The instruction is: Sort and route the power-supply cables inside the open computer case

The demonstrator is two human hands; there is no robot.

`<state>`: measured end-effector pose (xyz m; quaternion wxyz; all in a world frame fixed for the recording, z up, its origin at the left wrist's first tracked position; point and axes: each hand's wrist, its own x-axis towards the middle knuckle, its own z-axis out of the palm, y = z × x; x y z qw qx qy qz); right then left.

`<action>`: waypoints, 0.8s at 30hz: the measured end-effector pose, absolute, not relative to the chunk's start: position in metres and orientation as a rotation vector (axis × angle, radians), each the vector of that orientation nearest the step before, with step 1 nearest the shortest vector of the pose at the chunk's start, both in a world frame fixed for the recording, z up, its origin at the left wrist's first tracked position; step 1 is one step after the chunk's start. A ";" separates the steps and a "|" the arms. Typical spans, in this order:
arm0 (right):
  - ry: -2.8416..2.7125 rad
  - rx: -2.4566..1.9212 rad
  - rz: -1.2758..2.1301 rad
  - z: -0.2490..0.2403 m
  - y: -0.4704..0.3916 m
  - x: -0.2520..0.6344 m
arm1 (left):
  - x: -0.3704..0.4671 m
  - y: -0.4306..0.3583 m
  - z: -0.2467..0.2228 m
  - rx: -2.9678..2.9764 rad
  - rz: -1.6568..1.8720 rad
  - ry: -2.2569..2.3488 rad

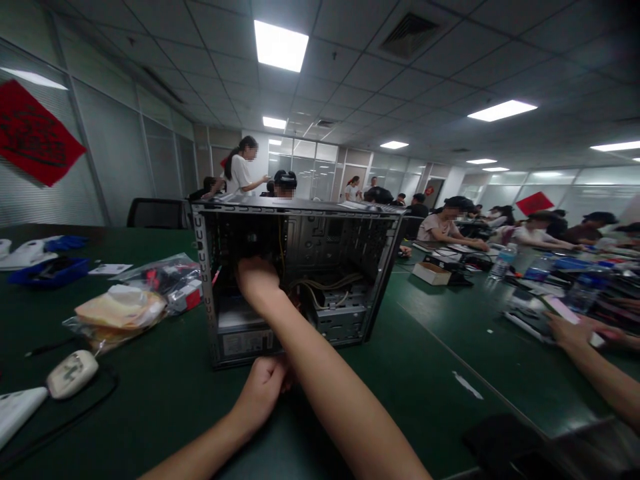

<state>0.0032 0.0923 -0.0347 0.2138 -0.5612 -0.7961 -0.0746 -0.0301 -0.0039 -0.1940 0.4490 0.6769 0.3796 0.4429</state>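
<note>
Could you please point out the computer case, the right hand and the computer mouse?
Computer case (311, 241): head view, on its inner far wall.
Right hand (257, 281): head view, on its back.
Computer mouse (73, 375): head view, on its pale top shell.

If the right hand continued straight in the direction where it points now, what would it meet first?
Probably the dark part inside the open computer case, just ahead of the right hand. It is too dark to name that part, or to tell whether they already touch.

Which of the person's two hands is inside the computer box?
The right hand: it reaches into the open computer case. The left hand is outside, in front.
</note>
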 end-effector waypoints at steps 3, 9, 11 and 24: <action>-2.199 -1.581 -0.207 -0.036 0.092 -0.003 | -0.031 0.000 -0.195 1.629 1.135 0.958; -2.178 -1.618 -0.206 -0.035 0.091 -0.006 | -0.036 0.007 -0.201 1.574 1.134 0.983; -2.189 -1.612 -0.212 -0.034 0.090 -0.005 | -0.035 0.005 -0.202 1.568 1.134 0.974; -2.194 -1.403 -0.487 -0.042 0.055 0.023 | -0.062 0.020 -0.159 1.289 1.391 0.735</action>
